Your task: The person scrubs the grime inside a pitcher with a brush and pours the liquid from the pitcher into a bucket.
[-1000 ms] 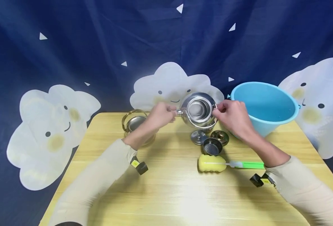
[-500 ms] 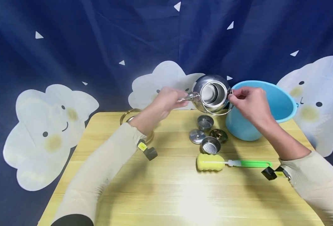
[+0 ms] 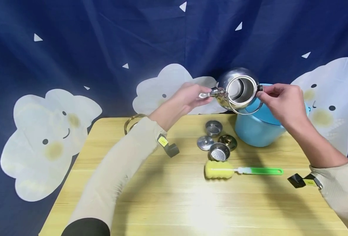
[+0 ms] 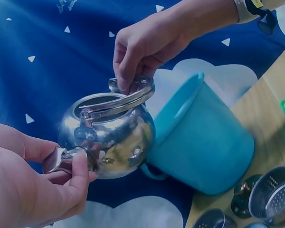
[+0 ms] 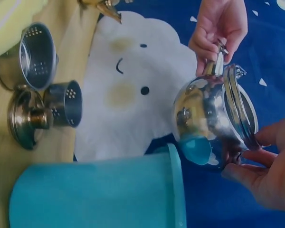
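Note:
A shiny steel teapot (image 3: 231, 76) without its lid is held up in the air, its open mouth turned toward the head camera. My left hand (image 3: 187, 95) pinches the spout, which points left. On the opposite side my right hand (image 3: 286, 98) pinches the teapot near the end of its bail handle. In the left wrist view the bail handle (image 4: 121, 105) lies folded down over the mouth. The light blue bucket (image 3: 255, 132) stands behind and below the teapot, partly covered by it and by my right hand.
Two perforated strainer cups (image 3: 213, 128), a silver lid (image 3: 205, 143) and a bronze-coloured lid (image 3: 227, 142) lie on the table below the teapot. In front is a yellow sponge brush (image 3: 219, 169) with a green handle. My left arm mostly hides a gold-handled pot (image 3: 129, 124).
Both hands have carried the teapot up and to the right, from above the strainer cups to in front of the bucket. The things on the table have stayed put.

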The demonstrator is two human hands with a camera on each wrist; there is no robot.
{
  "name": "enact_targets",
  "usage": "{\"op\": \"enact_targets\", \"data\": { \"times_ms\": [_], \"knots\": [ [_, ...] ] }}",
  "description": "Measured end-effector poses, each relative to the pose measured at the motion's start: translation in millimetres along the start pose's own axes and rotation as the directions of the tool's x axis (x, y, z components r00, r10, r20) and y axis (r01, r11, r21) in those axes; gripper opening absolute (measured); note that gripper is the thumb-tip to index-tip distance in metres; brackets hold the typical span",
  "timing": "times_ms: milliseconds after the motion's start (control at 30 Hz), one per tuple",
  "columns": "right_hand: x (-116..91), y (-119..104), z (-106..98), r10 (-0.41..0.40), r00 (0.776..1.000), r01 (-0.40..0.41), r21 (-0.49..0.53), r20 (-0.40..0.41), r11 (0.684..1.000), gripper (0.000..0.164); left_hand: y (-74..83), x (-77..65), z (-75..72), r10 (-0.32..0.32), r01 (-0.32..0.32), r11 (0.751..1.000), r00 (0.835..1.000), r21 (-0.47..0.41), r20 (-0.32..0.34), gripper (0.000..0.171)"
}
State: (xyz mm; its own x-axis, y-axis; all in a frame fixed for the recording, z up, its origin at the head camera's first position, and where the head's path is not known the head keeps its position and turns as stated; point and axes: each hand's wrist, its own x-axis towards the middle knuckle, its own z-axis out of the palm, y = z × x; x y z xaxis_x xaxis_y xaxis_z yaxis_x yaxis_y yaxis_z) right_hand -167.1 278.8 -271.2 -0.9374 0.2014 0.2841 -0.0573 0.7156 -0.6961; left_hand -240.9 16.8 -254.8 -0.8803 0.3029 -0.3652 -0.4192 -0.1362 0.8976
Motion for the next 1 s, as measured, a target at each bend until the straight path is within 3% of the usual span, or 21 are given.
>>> {"op": "enact_targets", "data": {
  "times_ms": [200,367,433,767,1000],
  "knots": [
    [2,5,-15,0.049,0.997,-0.052,-0.039,-0.051,0.998,0.046,-2.4,6.7,19.6,0.035,-0.036,0.999,0.998,0.015,0.046,0.014],
    [5,7,-26,0.096,0.995,-0.096,0.0,0.003,0.995,0.049,-5.4,15.0,37.1,0.041,-0.041,0.999,0.998,0.016,0.047,0.005],
    [6,10,-29,0.114,0.993,-0.114,0.026,0.031,0.993,0.05,-6.8,17.9,42.2,0.039,-0.041,0.999,0.998,0.029,0.053,0.01],
    [12,25,-32,0.14,0.983,-0.137,-0.036,0.119,0.99,0.054,-12.7,24.4,52.8,0.08,-0.084,0.995,0.995,0.059,0.066,0.034],
    [12,31,-34,0.164,0.98,-0.143,-0.168,0.117,0.975,0.054,-19.2,26.4,59.8,0.115,-0.122,0.987,0.99,0.108,0.076,0.039]
  ]
}}
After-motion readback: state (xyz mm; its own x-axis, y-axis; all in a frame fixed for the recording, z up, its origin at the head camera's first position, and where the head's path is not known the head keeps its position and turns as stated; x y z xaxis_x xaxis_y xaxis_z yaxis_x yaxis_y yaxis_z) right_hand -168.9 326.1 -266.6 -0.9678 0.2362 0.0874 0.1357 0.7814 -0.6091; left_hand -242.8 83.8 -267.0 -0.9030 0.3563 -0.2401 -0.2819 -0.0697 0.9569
